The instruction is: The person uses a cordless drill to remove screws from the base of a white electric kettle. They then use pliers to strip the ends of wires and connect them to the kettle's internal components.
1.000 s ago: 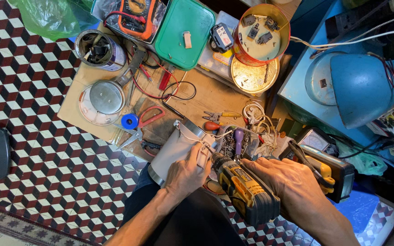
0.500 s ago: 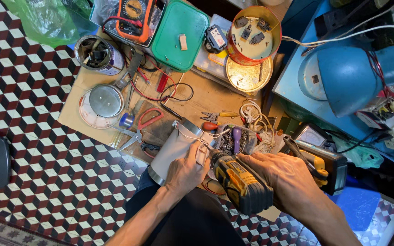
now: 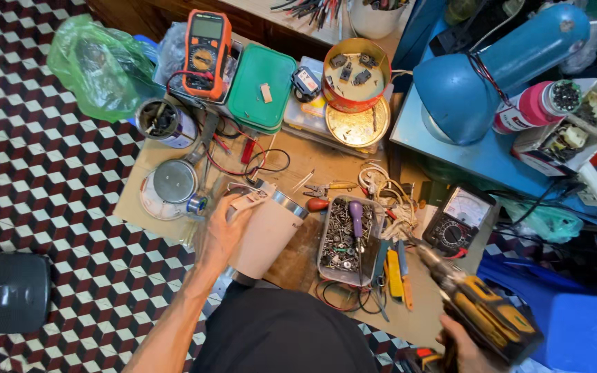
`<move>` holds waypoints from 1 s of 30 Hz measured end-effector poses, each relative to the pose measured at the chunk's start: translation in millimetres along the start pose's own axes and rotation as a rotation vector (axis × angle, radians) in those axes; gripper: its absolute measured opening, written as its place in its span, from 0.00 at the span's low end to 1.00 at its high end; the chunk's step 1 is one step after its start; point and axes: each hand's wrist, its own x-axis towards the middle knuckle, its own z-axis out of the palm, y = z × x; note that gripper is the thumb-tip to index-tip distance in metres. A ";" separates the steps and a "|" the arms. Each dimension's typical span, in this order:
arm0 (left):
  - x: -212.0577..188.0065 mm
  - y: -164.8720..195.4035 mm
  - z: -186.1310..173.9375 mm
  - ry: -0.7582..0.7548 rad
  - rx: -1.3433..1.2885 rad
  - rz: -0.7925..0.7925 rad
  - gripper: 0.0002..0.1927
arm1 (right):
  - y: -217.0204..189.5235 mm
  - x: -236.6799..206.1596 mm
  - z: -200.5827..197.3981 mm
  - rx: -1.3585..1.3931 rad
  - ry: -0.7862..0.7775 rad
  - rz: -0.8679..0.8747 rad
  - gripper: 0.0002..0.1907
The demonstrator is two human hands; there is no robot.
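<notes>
We steady beige appliance body [image 3: 265, 231] on its side, left hand [image 3: 224, 231] fingers wrapped round it, open metal-rimmed end turned toward screw tray [image 3: 345, 238]. Right hand [image 3: 466, 343] fingers clenched on yellow drill [image 3: 481, 312], held clear, bit aimed toward tray.

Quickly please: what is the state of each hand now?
Left hand: closed on the beige appliance body.
Right hand: closed on the yellow-black cordless drill.

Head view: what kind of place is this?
Likely a small electrical repair workbench on a tiled floor: an orange digital multimeter, a tray of screws, an analog meter and a cordless drill in the right hand.
</notes>
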 end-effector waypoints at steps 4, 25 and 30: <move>23.6 -22.6 -5.0 -0.019 0.091 -0.044 0.19 | 94.7 -16.4 32.0 0.584 -0.007 0.825 0.19; 80.0 -17.2 -11.6 -0.134 -0.098 -0.356 0.26 | 101.9 -12.3 93.7 1.162 0.020 1.082 0.25; 94.6 -26.7 -12.9 -0.214 -0.127 -0.387 0.16 | 114.2 -16.4 100.8 0.645 -0.109 1.165 0.26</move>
